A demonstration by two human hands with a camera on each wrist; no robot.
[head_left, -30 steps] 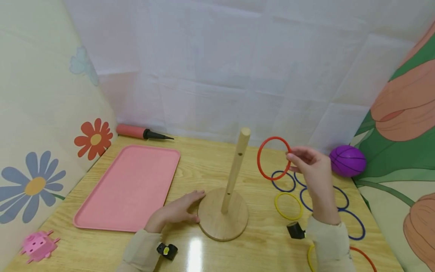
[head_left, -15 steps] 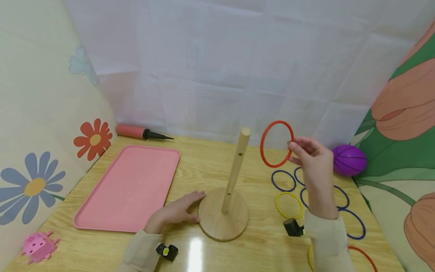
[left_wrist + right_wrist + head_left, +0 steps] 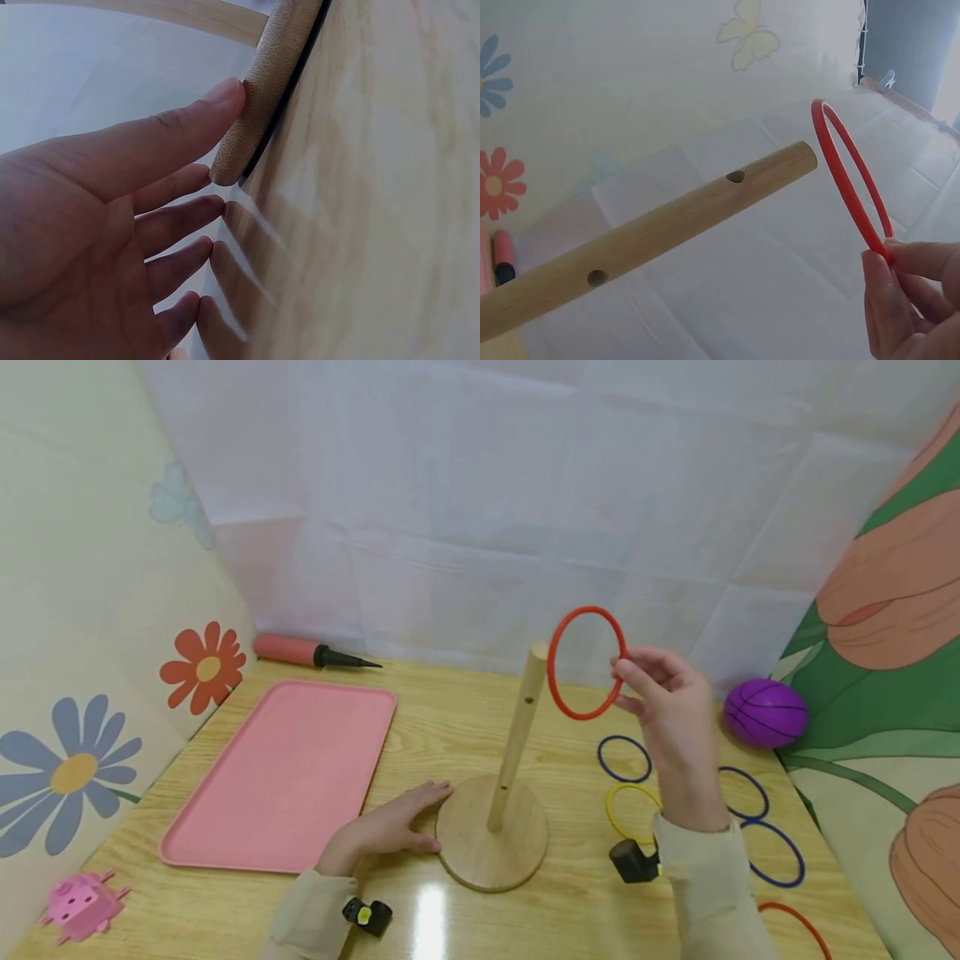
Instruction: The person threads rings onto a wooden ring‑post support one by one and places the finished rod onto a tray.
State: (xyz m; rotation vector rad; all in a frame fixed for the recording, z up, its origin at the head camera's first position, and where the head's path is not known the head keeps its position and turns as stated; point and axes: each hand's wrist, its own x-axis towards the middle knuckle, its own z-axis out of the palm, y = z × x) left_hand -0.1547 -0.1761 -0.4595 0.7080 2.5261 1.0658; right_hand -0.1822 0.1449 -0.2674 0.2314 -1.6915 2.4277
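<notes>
A red ring (image 3: 551, 681) is pinched at its right side between the thumb and fingers of my right hand (image 3: 667, 710). It is held raised, close to the top of the wooden post (image 3: 517, 727); in the right wrist view the ring (image 3: 845, 187) stands just beyond the post's end, not around it. The post rises from a round wooden base (image 3: 468, 852). Beside that base, my left hand (image 3: 393, 822) lies with fingers spread, and in the left wrist view its thumb (image 3: 225, 94) touches the base's edge (image 3: 259, 112).
Blue rings (image 3: 776, 883) and a yellow ring (image 3: 611, 814) lie on the right of the table, with another red ring (image 3: 798, 917) near the front. A purple ball (image 3: 765, 714) sits behind them. On the left are a pink tray (image 3: 277, 777), an air pump (image 3: 292, 650) and a pink toy (image 3: 81, 906).
My right hand has lifted the red ring from lower down at the right, then moved it left towards the post's top. The left hand has stayed by the base.
</notes>
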